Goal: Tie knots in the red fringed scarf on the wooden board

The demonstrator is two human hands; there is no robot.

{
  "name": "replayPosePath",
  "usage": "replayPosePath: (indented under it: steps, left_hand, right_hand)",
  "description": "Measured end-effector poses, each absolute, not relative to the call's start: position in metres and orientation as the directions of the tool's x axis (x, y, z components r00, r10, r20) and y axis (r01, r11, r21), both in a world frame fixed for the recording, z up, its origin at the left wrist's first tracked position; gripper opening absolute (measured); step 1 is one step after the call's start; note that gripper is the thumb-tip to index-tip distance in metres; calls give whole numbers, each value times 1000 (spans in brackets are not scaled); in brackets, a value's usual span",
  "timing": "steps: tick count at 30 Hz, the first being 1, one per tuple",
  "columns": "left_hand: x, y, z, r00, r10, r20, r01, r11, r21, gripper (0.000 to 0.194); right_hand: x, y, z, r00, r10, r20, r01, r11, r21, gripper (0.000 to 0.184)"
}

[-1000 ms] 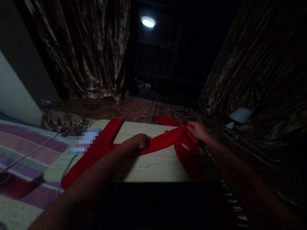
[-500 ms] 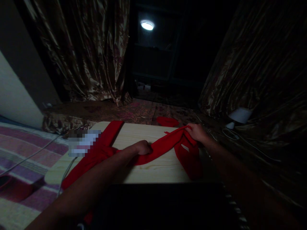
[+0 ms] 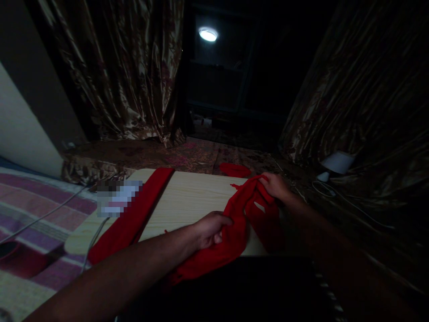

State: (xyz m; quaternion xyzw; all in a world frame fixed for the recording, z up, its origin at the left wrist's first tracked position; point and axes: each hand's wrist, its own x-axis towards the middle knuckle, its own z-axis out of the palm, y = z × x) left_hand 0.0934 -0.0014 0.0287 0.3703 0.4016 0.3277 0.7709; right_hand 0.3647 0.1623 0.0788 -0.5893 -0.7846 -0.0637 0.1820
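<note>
A long, soft red cloth runs between my two hands over a pale wooden table. My left hand is closed on its middle, thumb on top, and a loose end droops over the table's near edge. At the table's right end my right hand pinches the cloth's upper part. Below that hand more red fabric hangs in a loop with a small pale gap. Another red strip lies flat and slanting across the table's left side.
Behind the table lies a small red piece. A blurred-out item and a cable rest at the left, beside a striped bedspread with a dark red container. A white lamp stands at right; curtains flank a dark window.
My left hand has moved right and toward me, turning up with the cloth in its grip. The cloth's left part has been drawn off the left strip. My right hand has barely moved.
</note>
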Motion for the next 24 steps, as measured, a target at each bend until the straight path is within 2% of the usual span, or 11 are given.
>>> replayPosePath:
  steps: [4, 6, 8, 10, 12, 14, 16, 19, 21, 24]
  left_hand:
    - [90, 2, 44, 522, 832, -187, -459, 459, 761, 33]
    - [82, 13, 45, 490, 859, -149, -447, 395, 803, 38]
    - [70, 29, 39, 373, 909, -187, -264, 297, 918, 33]
    - [55, 47, 27, 124, 967, -223, 75, 215, 974, 23]
    - [41, 62, 13, -26, 982, -188, 436, 181, 881, 19]
    - [31, 74, 2, -24, 992, -127, 672, 110, 733, 23]
    - [28, 81, -4, 4, 997, -79, 790, 46, 612, 30]
    - [32, 90, -8, 28, 999, -15, 858, -17, 514, 36]
    - [36, 99, -7, 36, 999, 5, 860, -33, 509, 34]
    - [35, 119, -5, -10, 1000, -26, 825, 24, 564, 26]
  right_hand:
    - [366, 165, 77, -271, 887, 374, 932, 339, -128, 26]
    - [365, 165, 76, -263, 888, 377, 934, 333, -130, 27]
    - [364, 165, 76, -250, 891, 378, 936, 322, -140, 27]
    - [361, 164, 76, -243, 889, 387, 938, 317, -140, 26]
    - [356, 163, 78, -243, 882, 403, 942, 314, -117, 25]
    - [349, 162, 79, -256, 875, 412, 944, 318, -87, 25]
    - [341, 163, 81, -276, 869, 410, 943, 328, -61, 25]
    - [325, 166, 85, -292, 867, 403, 943, 332, -31, 25]
    - [315, 169, 87, -303, 873, 381, 943, 333, -13, 25]
    - [300, 175, 94, -319, 889, 328, 944, 327, 31, 25]
